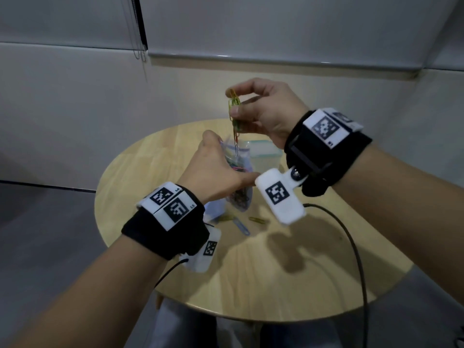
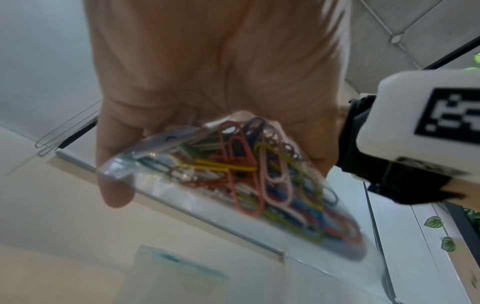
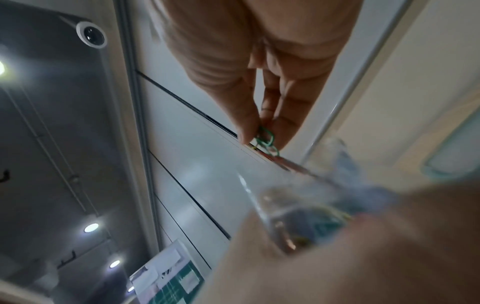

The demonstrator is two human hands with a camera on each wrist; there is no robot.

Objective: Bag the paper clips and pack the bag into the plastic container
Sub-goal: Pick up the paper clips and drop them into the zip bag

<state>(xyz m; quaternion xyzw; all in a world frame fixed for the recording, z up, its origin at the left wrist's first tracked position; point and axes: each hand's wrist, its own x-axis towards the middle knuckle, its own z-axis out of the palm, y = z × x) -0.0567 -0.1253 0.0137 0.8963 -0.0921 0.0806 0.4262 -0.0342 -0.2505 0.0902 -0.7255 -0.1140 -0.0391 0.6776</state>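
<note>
My left hand (image 1: pixel 216 167) grips a clear zip bag (image 1: pixel 238 172) above the round wooden table (image 1: pixel 251 259). The bag (image 2: pixel 233 174) holds several coloured paper clips. Above its mouth, my right hand (image 1: pixel 258 109) pinches a linked bunch of green and yellow paper clips (image 1: pixel 234 114) that dangles down into the opening. In the right wrist view my thumb and fingers close on the green clips (image 3: pixel 266 142) with the blurred bag (image 3: pixel 298 216) below. A clear plastic container with a teal rim (image 1: pixel 266 153) stands on the table behind the bag. Three loose clips (image 1: pixel 242 226) lie on the table under my hands.
Black cables (image 1: pixel 351 242) run from both wrist bands over the table's near side. A wall and a window blind (image 1: pixel 276 28) stand behind the table. The container (image 2: pixel 176 273) shows again low in the left wrist view.
</note>
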